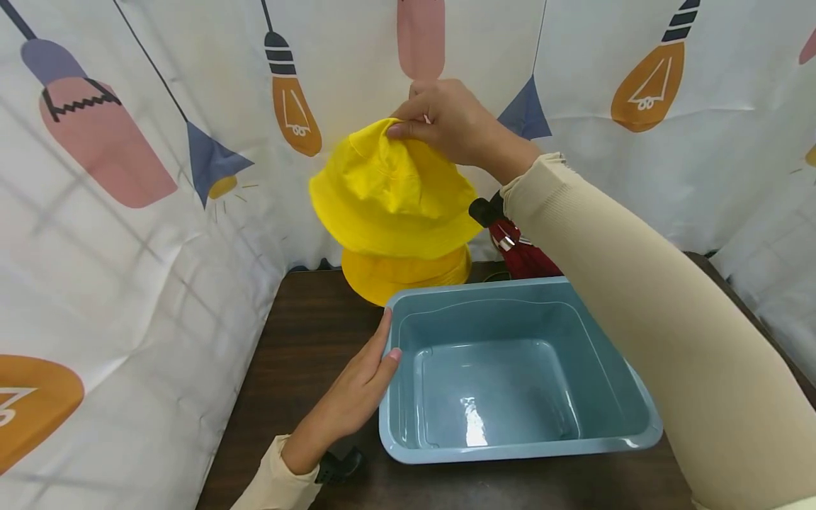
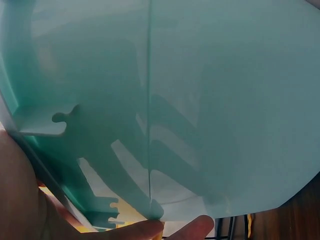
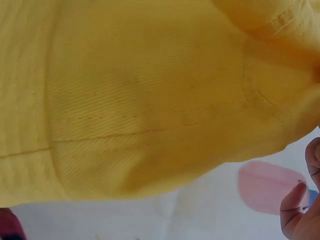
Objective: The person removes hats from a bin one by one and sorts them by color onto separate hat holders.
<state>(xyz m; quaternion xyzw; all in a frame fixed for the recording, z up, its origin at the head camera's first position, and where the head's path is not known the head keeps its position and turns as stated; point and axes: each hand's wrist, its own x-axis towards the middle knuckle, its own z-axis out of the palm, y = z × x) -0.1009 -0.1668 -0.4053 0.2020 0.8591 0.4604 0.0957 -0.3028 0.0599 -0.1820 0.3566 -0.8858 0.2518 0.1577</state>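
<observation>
Hat (image 1: 389, 195) is pinched at the crown by right hand (image 1: 449, 120); bin (image 1: 408, 453) is steadied by flat left hand (image 1: 357, 389). Hat best centred over bin before being released.

Head view downward — wrist views close-up

Bright, even light; glare in the bin (image 1: 472, 425).

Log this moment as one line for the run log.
right hand: pinches yellow bucket hat by crown, lifted | left hand: rests against blue plastic tub rim | second yellow hat: on table behind tub
</observation>
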